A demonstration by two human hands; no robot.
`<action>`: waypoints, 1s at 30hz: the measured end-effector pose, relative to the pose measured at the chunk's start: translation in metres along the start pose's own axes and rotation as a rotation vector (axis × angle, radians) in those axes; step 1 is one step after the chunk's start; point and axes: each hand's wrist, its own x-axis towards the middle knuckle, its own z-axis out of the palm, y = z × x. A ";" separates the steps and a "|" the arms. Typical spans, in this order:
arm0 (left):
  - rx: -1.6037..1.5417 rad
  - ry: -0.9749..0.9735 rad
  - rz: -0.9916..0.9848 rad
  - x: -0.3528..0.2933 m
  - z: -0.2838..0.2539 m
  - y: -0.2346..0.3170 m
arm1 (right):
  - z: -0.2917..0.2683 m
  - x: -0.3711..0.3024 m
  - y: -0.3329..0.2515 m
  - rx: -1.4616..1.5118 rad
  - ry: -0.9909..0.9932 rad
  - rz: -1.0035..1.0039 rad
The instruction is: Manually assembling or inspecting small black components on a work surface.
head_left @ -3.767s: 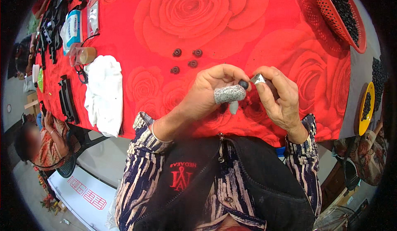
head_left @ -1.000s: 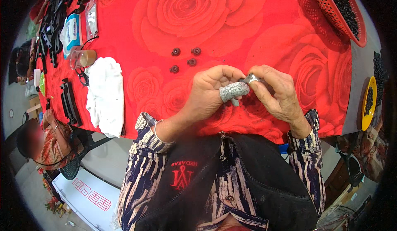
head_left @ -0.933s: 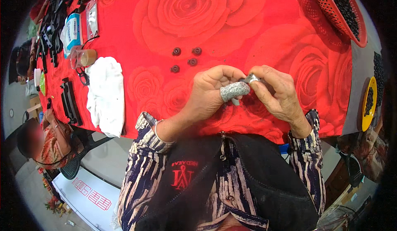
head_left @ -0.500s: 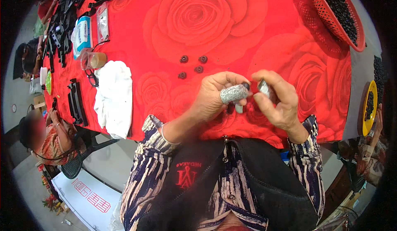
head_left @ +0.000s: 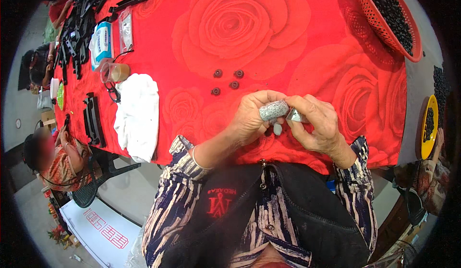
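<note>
Both hands meet over the near part of the red table. My left hand [head_left: 250,115] is closed; a small dark round part showed at its fingertips half a second ago, now mostly hidden behind the fingers. A speckled grey wrap [head_left: 273,110] covers one of its fingers, and a pale grey tip [head_left: 277,129] shows below. My right hand [head_left: 317,121] pinches a small flat silver metal piece [head_left: 296,116], its fingertips against the left ones. Beyond the hands, several small round black parts [head_left: 234,85] sit in a loose group on the cloth.
A red basket [head_left: 418,47] of black parts stands far right, a yellow plate [head_left: 433,105] nearer. At left lie a white cloth [head_left: 138,119], glasses [head_left: 113,93], a drink cup [head_left: 120,71], a tissue pack [head_left: 102,42], black strips [head_left: 93,120] and a strip pile [head_left: 79,32]. Other people sit around.
My right hand has moved left and closed in on my left hand, bringing the metal piece against its fingertips. The view has shifted slightly.
</note>
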 end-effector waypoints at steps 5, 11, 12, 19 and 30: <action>-0.021 -0.012 0.007 0.000 0.001 0.000 | 0.001 0.001 0.000 0.023 -0.005 0.022; -0.042 -0.019 0.092 0.001 -0.001 0.006 | -0.011 0.003 -0.007 0.117 -0.091 0.044; 0.016 -0.022 0.192 0.000 -0.001 0.008 | -0.013 0.004 -0.008 0.156 -0.085 0.096; 0.212 -0.013 0.237 -0.006 0.008 0.016 | -0.011 0.001 -0.005 0.154 -0.006 0.290; 0.239 -0.113 0.236 -0.007 0.004 0.012 | -0.005 0.000 -0.003 0.172 -0.013 0.297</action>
